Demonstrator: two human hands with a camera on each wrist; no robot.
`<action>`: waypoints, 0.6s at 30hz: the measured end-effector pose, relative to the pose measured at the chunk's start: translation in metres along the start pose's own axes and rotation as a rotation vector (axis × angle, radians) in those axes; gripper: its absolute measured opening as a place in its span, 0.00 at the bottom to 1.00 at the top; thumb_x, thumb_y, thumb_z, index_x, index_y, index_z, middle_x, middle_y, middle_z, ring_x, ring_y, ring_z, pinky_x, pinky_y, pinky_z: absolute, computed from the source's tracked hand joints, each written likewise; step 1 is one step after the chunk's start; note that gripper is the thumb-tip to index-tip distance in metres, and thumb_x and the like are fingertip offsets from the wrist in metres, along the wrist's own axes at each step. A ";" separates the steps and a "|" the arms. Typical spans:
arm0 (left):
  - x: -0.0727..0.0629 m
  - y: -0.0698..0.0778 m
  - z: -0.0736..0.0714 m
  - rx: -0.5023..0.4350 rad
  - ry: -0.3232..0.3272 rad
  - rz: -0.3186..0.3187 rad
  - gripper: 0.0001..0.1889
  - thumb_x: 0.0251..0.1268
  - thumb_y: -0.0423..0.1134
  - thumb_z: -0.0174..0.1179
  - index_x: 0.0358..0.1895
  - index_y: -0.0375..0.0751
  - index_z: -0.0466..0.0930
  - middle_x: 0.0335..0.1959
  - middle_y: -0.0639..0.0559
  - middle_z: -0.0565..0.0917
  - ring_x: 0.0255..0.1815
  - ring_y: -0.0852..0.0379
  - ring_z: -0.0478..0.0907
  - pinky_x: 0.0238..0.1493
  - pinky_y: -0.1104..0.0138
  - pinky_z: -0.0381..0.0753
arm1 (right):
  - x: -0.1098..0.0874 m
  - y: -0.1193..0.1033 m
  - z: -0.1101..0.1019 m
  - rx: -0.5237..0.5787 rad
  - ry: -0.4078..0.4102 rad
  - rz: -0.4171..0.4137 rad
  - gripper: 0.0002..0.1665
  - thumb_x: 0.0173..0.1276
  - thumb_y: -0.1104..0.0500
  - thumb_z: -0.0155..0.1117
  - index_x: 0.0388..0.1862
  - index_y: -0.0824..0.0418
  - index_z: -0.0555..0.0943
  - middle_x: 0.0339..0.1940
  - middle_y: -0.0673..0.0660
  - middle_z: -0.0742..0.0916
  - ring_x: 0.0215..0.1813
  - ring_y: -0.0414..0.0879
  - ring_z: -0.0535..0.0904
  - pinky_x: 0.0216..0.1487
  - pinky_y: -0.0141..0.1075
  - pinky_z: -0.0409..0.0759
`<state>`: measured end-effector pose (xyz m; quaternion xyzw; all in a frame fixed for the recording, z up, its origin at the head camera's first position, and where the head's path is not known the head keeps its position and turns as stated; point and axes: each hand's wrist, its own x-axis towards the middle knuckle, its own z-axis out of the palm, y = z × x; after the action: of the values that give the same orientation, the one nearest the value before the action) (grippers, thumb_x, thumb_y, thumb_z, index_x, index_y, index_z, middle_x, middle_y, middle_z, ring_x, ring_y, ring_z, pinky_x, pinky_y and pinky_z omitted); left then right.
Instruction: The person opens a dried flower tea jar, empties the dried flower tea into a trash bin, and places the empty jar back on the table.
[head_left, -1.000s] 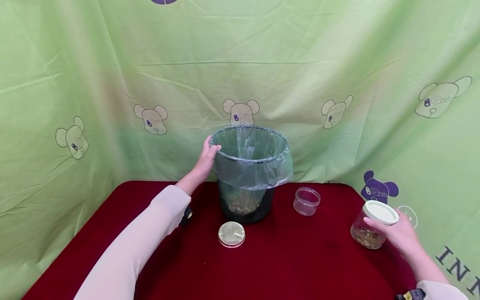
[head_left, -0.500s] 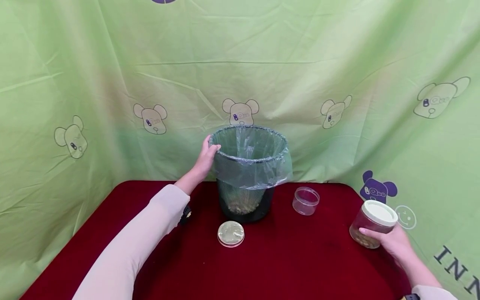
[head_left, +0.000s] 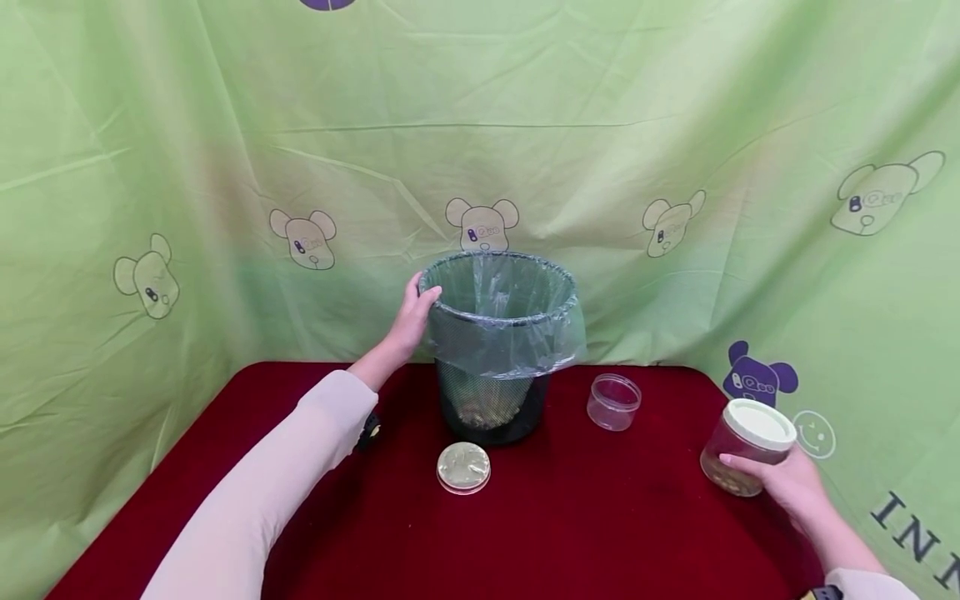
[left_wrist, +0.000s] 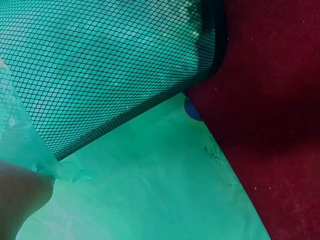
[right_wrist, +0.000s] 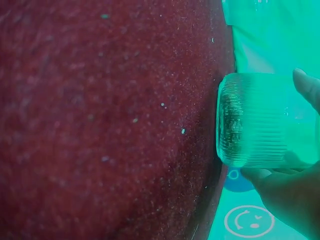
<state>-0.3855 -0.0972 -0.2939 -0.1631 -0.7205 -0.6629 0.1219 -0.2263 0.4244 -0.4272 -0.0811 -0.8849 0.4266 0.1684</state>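
Observation:
With thumb over the rim, my left hand (head_left: 410,321) grips the left side of a black mesh wastebasket (head_left: 465,387). A clear plastic bag (head_left: 510,350) lines the basket and folds down outside it. In the left wrist view the mesh wall (left_wrist: 110,60) fills the upper left, with part of the left hand (left_wrist: 25,200) below. At the table's right, my right hand (head_left: 795,483) holds a clear jar (head_left: 723,450) upright round its body. Its white lid (head_left: 759,423) is on and small brownish bits lie inside. The ribbed jar (right_wrist: 260,120) has its base right at the cloth.
A small clear plastic tub (head_left: 612,404) without a lid stands right of the wastebasket. In front of the basket lies a round, flat, silvery disc-like container (head_left: 462,467). Red cloth (head_left: 555,533) covers the table; a green printed curtain (head_left: 600,167) hangs close behind and beside it.
My right hand has slid from beside the jar's lid down to its body, the thumb now lower across the side. The jar has barely shifted. The left hand keeps its place on the rim.

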 end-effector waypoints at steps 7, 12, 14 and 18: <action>0.000 -0.002 -0.004 -0.033 0.003 0.025 0.39 0.72 0.47 0.45 0.76 0.31 0.39 0.76 0.34 0.46 0.76 0.44 0.45 0.73 0.59 0.46 | 0.000 -0.008 0.003 -0.016 -0.048 -0.009 0.47 0.59 0.52 0.74 0.64 0.77 0.61 0.56 0.76 0.74 0.38 0.19 0.64 0.37 0.21 0.68; -0.002 -0.001 -0.005 -0.029 0.003 0.040 0.38 0.74 0.48 0.43 0.76 0.30 0.39 0.76 0.33 0.47 0.75 0.42 0.47 0.73 0.58 0.46 | -0.001 -0.014 0.009 -0.001 -0.078 -0.019 0.48 0.59 0.53 0.74 0.66 0.76 0.60 0.57 0.76 0.74 0.39 0.19 0.65 0.39 0.21 0.68; -0.003 -0.001 -0.006 -0.028 0.004 0.049 0.37 0.74 0.48 0.43 0.75 0.29 0.39 0.75 0.33 0.49 0.75 0.41 0.48 0.73 0.58 0.47 | -0.001 -0.016 0.012 0.004 -0.081 -0.028 0.48 0.59 0.53 0.74 0.66 0.76 0.60 0.57 0.75 0.75 0.39 0.19 0.66 0.39 0.21 0.68; -0.004 -0.002 -0.009 -0.016 0.005 0.058 0.37 0.75 0.47 0.43 0.75 0.28 0.40 0.74 0.34 0.51 0.74 0.41 0.49 0.73 0.57 0.49 | -0.001 -0.020 0.018 0.015 -0.091 -0.044 0.48 0.58 0.54 0.75 0.67 0.74 0.59 0.56 0.71 0.76 0.41 0.19 0.66 0.40 0.21 0.68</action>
<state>-0.3827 -0.1069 -0.2963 -0.1830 -0.7098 -0.6653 0.1415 -0.2322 0.3982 -0.4222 -0.0410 -0.8899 0.4329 0.1377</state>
